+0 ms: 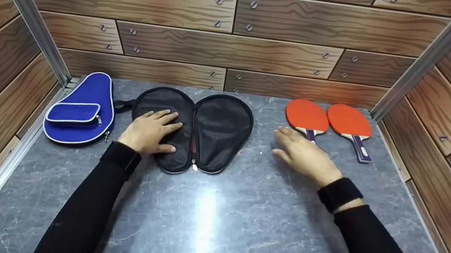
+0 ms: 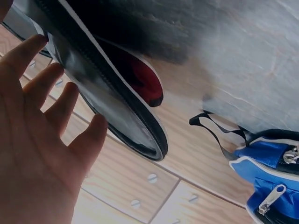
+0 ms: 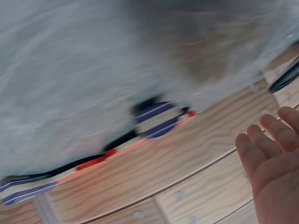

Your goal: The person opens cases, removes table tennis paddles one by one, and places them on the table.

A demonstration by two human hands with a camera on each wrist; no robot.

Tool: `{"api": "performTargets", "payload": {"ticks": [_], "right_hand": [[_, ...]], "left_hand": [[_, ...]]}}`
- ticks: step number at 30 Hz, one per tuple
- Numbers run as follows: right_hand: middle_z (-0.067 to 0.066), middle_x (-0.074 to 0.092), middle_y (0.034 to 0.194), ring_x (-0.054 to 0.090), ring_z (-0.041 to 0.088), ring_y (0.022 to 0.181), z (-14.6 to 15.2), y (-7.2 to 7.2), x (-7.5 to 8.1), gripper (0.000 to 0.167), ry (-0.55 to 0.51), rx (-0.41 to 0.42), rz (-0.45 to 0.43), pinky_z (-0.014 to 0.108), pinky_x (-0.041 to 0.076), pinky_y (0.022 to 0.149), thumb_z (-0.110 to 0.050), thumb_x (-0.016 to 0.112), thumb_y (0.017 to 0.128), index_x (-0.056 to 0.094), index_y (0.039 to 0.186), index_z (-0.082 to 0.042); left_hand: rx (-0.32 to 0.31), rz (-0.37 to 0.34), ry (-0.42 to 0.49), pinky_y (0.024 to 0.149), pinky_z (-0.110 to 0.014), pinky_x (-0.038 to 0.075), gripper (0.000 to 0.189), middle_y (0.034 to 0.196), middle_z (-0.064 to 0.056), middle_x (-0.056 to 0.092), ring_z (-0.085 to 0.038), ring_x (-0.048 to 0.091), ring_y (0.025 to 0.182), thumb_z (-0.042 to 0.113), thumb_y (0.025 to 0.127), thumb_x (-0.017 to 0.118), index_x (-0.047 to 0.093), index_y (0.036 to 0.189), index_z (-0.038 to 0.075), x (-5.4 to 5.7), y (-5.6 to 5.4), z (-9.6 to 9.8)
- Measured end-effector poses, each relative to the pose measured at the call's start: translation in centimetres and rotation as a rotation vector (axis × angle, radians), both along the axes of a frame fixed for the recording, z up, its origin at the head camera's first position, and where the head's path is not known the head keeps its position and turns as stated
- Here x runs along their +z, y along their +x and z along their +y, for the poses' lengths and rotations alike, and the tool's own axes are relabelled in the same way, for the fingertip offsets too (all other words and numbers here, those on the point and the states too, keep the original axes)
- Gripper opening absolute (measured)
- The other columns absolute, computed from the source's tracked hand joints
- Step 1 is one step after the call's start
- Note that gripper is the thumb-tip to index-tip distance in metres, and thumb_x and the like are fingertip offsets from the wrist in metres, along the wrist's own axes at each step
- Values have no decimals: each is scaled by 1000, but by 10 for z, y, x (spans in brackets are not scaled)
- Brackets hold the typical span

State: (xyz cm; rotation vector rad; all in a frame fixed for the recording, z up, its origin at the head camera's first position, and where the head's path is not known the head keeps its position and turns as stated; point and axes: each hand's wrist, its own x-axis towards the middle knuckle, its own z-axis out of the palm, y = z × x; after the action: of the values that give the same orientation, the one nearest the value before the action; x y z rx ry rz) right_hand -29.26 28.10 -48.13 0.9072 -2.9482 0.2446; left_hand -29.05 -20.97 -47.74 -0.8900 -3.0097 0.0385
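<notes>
A black table tennis paddle case point(image 1: 225, 126) lies spread in two halves on the table. My left hand point(image 1: 150, 130) rests with spread fingers on its left half. In the left wrist view the fingertips are at the pale-edged case point(image 2: 100, 88), and dark red lining shows below it. My right hand point(image 1: 303, 154) is held over the table with its fingers extended and nothing in them. It partly hides the handle of the nearer red paddle point(image 1: 307, 114). A second red paddle point(image 1: 349, 119) lies beside that one, its purple-and-white handle toward me.
At the far left lies a blue paddle case point(image 1: 93, 94) with white piping and a zipped front pocket. A black strap point(image 1: 123, 105) runs between it and the black case. Wood-patterned walls point(image 1: 175, 44) with metal corner posts enclose the grey marbled table point(image 1: 256, 232) at back and sides.
</notes>
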Motion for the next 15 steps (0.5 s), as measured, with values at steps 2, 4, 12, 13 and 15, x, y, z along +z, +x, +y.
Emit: {"api": "performTargets", "payload": {"ticks": [2,4,12,13,15], "right_hand": [[30,52,180,51,51,169,-12,1,1,67,3,19,-5,67,42,141,-35,67,120,53,172,3],[29,51,181,50,51,170,-24,1,1,68,6,37,-11,67,42,141,-37,67,120,52,174,2],[26,50,182,52,47,170,-65,4,-3,72,39,118,-13,66,46,138,-43,66,120,50,176,-1],[26,51,182,53,47,169,-68,4,-5,71,44,134,-4,66,47,138,-42,66,120,50,175,0],[26,52,181,55,47,168,-74,6,-7,71,57,164,11,65,48,138,-42,65,120,51,174,1]], "left_hand": [[14,9,12,140,-70,42,81,186,-17,49,-43,44,176,56,107,81,60,173,14,1,-1,-3],[38,7,20,141,-70,40,81,187,-17,48,-43,42,177,55,108,80,58,174,13,2,-3,-7],[160,46,33,142,-69,41,80,187,-20,46,-45,43,176,55,111,74,54,176,13,7,-9,-20],[176,52,44,141,-69,41,80,187,-21,47,-45,43,176,55,111,74,54,176,12,8,-10,-22],[207,56,67,141,-69,42,80,186,-22,47,-46,44,175,53,111,74,54,177,12,9,-12,-25]]}}
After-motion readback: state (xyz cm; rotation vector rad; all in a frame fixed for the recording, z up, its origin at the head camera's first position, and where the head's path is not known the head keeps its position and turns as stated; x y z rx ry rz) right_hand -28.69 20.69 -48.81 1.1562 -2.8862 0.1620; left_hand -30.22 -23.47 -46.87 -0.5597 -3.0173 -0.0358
